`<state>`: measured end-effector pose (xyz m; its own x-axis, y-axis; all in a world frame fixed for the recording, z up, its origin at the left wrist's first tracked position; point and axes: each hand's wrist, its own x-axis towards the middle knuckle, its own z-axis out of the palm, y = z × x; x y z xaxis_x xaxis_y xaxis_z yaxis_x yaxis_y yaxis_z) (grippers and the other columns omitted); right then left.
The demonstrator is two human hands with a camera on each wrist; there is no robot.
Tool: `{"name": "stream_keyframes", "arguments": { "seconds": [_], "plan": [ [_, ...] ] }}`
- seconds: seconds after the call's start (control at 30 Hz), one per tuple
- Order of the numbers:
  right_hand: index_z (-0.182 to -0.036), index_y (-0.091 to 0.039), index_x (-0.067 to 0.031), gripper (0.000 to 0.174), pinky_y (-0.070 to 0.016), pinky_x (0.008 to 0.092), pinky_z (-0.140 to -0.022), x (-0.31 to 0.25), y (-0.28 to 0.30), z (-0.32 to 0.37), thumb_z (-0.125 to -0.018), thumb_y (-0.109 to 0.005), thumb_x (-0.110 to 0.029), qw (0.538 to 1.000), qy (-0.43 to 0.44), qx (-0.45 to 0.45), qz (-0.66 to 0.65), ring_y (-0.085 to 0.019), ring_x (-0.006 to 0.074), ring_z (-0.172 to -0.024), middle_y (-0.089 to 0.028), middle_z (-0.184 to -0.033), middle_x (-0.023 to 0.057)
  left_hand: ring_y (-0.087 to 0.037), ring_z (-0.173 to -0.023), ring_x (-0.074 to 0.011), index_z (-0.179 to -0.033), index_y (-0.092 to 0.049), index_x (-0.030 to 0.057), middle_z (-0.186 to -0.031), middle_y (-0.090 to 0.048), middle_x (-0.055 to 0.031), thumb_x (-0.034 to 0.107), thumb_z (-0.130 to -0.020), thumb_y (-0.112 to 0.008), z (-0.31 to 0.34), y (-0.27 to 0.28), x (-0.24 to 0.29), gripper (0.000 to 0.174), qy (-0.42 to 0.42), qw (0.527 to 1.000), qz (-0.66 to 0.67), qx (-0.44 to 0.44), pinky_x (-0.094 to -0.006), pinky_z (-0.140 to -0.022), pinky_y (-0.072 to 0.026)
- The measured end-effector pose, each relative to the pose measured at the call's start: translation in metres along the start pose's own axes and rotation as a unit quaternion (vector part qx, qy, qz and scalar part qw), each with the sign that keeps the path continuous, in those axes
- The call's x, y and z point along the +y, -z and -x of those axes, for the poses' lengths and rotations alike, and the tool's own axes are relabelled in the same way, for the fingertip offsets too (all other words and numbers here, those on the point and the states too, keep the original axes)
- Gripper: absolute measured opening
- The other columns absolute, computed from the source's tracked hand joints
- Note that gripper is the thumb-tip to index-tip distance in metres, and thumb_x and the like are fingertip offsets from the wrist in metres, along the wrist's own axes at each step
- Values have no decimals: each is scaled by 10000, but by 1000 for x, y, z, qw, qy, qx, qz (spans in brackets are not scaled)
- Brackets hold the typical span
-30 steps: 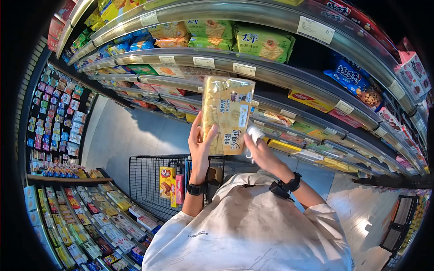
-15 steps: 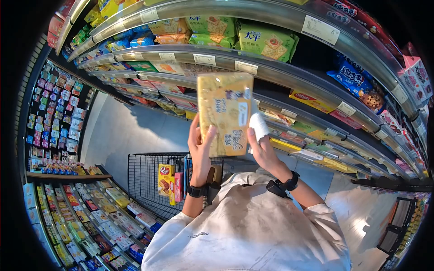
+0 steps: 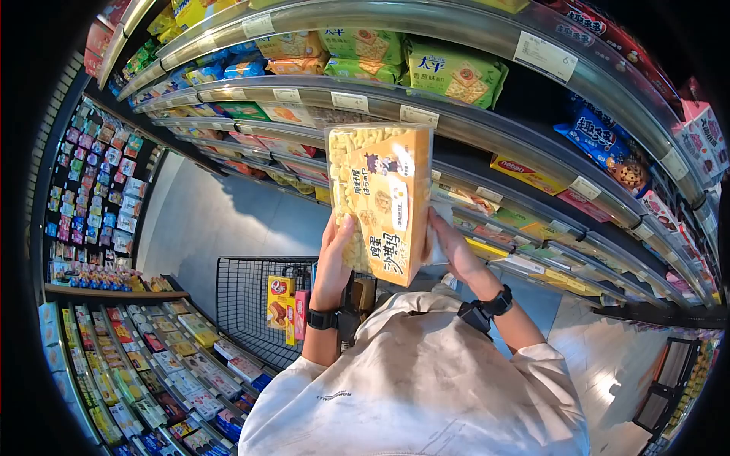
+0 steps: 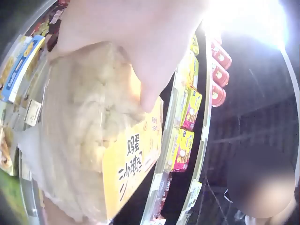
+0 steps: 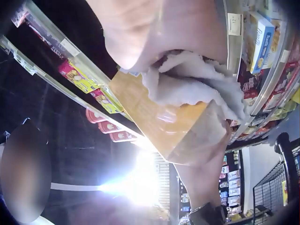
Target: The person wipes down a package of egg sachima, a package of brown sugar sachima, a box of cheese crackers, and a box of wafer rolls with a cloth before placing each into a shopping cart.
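Note:
A yellow-orange pack of egg sachima (image 3: pixel 380 197) with a clear window along its left side is held up before the chest. My left hand (image 3: pixel 333 254) grips its left edge, thumb over the front; in the left wrist view that hand (image 4: pixel 136 37) covers the pack's upper end. On the opposite side my right hand (image 3: pixel 456 247) holds the pack's right edge. A crumpled white tissue (image 5: pixel 201 82) lies between the right palm and the pack, showing as a small white patch in the head view.
Shelves ahead carry green cracker packs (image 3: pixel 452 72), blue cookie bags (image 3: pixel 601 140) and price tags. Below left stands a black wire shopping cart (image 3: pixel 236 296) containing a yellow box (image 3: pixel 280 304) and a pink box (image 3: pixel 301 315). Sloping snack racks (image 3: pixel 152 365) line the lower left.
The pack has come slightly nearer the body and turned, so its right side face shows. My right hand has pressed in against that side, with the tissue now mostly behind the pack.

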<state>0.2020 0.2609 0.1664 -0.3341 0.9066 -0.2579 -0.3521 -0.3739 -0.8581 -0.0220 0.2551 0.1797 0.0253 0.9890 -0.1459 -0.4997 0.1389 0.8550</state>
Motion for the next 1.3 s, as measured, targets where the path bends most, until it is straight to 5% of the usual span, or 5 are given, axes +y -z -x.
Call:
{"name": "stream_keyframes", "arguments": {
  "seconds": [0.3, 0.4, 0.7, 0.77, 1.3],
  "plan": [
    [-1524, -361, -36, 602, -401, 318, -1108, 36, 11, -10, -1088, -419, -446, 998, 35, -40, -35, -485, 151, -1337, -471, -1499, 69, -577, -928, -66, -1586, -280, 43, -983, -609, -21, 160, -1028, -598, -13, 10, 25, 653, -84, 954, -287, -33, -226, -840, -469],
    [-1017, -657, -30, 642, -405, 271, -632, 52, 11, -14, -1044, -399, -617, 991, 7, 18, 135, -481, 93, -706, -530, -723, 6, -608, -999, -102, -1611, -218, 67, -1162, -641, -87, 124, -987, -645, -17, 21, 21, 758, -21, 951, -300, -73, -256, -828, -511],
    [-1204, -594, 8, 448, -475, 298, -778, 33, -5, -8, -1103, -421, -393, 973, 126, 20, 191, -533, 100, -852, -641, -942, 34, -518, -1296, -254, -1606, -149, 34, -1458, -433, -200, 249, -782, -858, -18, 9, 6, 1108, -54, 964, -247, -86, -379, -1038, -473],
    [-1243, -578, 14, 445, -478, 311, -827, 33, -4, -6, -1103, -424, -379, 974, 116, 6, 195, -547, 120, -906, -652, -1019, 53, -471, -1301, -281, -1615, -140, 57, -1386, -422, -188, 341, -752, -875, -17, 15, 10, 1169, -139, 846, -515, -20, -403, -1086, -413],
    [-1256, -572, 2, 524, -453, 251, -857, 7, 23, -10, -1076, -449, -475, 976, -22, -44, 214, -527, 75, -949, -600, -1078, 9, -610, -1178, -197, -1579, -311, 74, -1415, -522, -177, 178, -906, -698, -7, 18, 19, 783, 68, 993, -88, -49, -320, -995, -486]
  ]
}}
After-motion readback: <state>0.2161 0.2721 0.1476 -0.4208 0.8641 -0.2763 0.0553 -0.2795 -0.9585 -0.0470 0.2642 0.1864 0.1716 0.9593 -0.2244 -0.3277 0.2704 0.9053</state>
